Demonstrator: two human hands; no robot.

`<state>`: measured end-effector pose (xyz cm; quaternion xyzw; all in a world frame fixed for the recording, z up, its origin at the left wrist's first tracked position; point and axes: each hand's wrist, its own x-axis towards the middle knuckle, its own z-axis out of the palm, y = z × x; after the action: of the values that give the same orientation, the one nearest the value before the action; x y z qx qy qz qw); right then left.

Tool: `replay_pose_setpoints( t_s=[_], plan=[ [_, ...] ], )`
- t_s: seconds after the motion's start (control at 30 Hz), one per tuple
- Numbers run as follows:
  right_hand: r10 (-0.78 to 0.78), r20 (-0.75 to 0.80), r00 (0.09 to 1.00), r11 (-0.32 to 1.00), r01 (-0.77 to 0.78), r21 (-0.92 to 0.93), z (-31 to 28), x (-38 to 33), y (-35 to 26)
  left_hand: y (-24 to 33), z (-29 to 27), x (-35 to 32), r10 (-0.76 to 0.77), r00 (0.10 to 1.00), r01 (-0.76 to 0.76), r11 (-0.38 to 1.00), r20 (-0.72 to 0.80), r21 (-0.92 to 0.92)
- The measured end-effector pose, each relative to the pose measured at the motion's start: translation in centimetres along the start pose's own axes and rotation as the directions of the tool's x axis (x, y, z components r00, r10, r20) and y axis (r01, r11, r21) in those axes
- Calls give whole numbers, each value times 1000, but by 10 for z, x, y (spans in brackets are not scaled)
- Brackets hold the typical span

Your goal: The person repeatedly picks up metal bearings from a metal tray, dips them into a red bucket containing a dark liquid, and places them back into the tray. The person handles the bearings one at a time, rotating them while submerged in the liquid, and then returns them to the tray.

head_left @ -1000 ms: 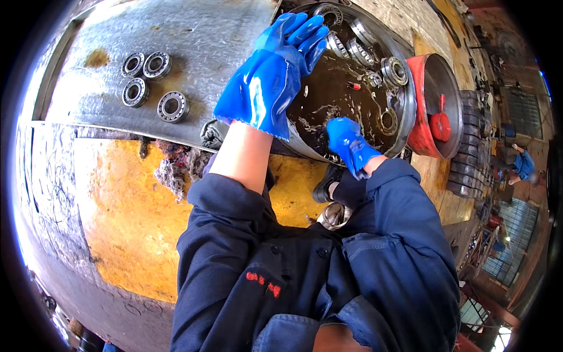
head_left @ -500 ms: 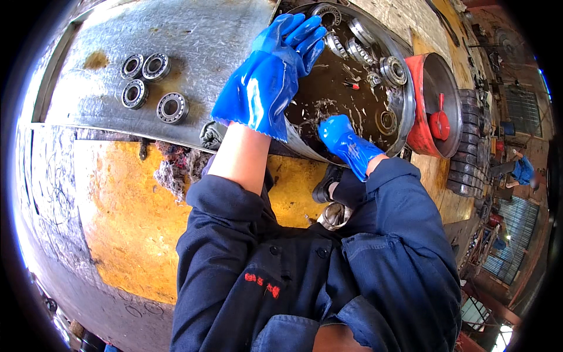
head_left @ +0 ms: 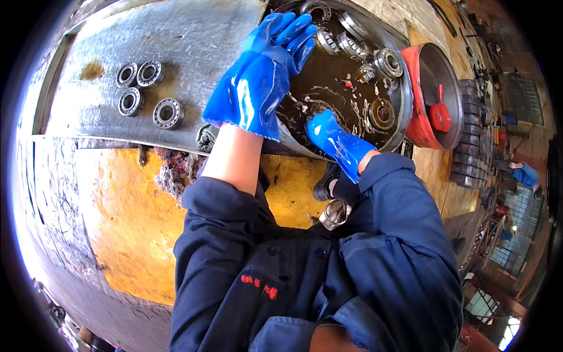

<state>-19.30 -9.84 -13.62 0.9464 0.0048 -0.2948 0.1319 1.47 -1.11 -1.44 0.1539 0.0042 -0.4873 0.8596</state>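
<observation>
Lying toward the desk's near edge, four bearings, three of them bunched. Left gloved hand over basin's left edge, fingers stretched out, grip apart; right gloved hand at basin's near edge by brown liquid, can't tell whether grip is together or clamped on something. Other bearings sit along basin's far and right edges.

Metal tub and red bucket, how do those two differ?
The metal tub looks wider, the red bucket narrower. The tub's wall is grey, while the bucket is red outside. The tub holds murky brown liquid and bearings; the bucket holds a red thing with a handle. Both are round and open-topped, side by side.
</observation>
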Motion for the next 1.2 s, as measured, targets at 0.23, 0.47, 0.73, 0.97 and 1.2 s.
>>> replay_pose_setpoints(
  t_s=[0.23,0.47,0.73,0.97,1.2],
  plan=[
    [372,83,924,580,-301,757,-11,-50,72,-12,-8,-9,35,999,-34,995,-10,91],
    [663,184,726,63,-299,952,-46,-116,80,-12,-8,-1,-39,998,44,993,-48,112],
    [743,124,658,-223,69,972,-48,-121,88,-24,2,-3,-62,979,119,947,-194,297],
    [752,160,639,-465,343,816,-47,-131,90,-61,-9,-22,-204,978,206,882,-51,424],
    [640,284,714,-698,386,603,-44,-134,90,-94,5,-36,-292,952,286,751,-89,595]
  ],
)
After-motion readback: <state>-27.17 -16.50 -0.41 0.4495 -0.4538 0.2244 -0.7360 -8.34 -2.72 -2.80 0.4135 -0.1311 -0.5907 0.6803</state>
